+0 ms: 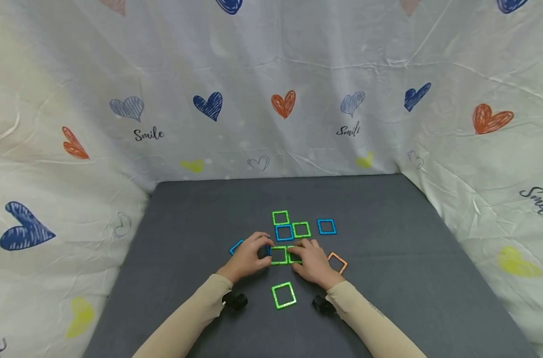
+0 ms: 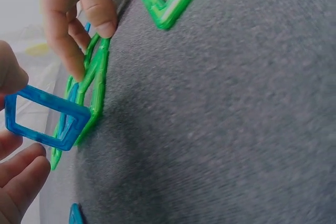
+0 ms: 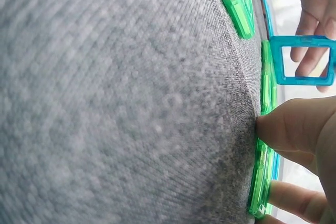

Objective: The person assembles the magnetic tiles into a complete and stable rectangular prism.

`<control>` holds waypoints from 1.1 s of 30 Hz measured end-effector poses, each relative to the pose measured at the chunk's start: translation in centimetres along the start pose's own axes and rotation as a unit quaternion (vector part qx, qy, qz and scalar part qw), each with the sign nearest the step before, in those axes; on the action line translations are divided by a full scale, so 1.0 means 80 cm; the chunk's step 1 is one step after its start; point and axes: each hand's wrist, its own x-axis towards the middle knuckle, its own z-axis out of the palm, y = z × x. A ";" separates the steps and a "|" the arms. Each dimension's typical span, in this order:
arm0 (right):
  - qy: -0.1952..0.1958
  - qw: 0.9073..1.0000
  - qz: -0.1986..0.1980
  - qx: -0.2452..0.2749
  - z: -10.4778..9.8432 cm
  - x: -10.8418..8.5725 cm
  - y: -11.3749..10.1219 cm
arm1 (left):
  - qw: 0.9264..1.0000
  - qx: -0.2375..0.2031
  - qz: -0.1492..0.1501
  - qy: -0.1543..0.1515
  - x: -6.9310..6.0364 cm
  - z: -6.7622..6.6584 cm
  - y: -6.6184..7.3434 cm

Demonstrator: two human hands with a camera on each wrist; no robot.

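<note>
My left hand (image 1: 249, 256) pinches a blue square frame (image 2: 47, 116) between thumb and fingers. The blue frame (image 3: 302, 60) stands upright against the left edge of a green square (image 1: 278, 255) lying flat. My right hand (image 1: 315, 262) grips the neighbouring green square (image 1: 293, 258), thumb at the near edge and fingers at the far side. These two green squares lie side by side, touching. In the right wrist view the thumb of my right hand (image 3: 299, 129) presses at the green edge by the cloth.
Beyond the hands lie green squares (image 1: 280, 218) (image 1: 301, 229) and blue squares (image 1: 284, 232) (image 1: 327, 226). A green square (image 1: 283, 295) lies nearer me. An orange square (image 1: 338, 263) is beside my right hand, a blue piece (image 1: 236, 247) beside my left.
</note>
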 end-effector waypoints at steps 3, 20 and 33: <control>0.001 1.000 0.000 0.005 0.000 -0.001 0.001 | 1.000 -0.008 0.004 0.006 -0.001 0.003 -0.002; 0.004 1.000 0.002 0.001 0.001 -0.001 0.000 | 0.992 -0.095 -0.063 0.047 -0.012 0.018 -0.002; 0.007 1.000 0.002 -0.004 -0.001 -0.002 -0.002 | 0.962 -0.172 -0.151 0.146 -0.027 0.045 0.008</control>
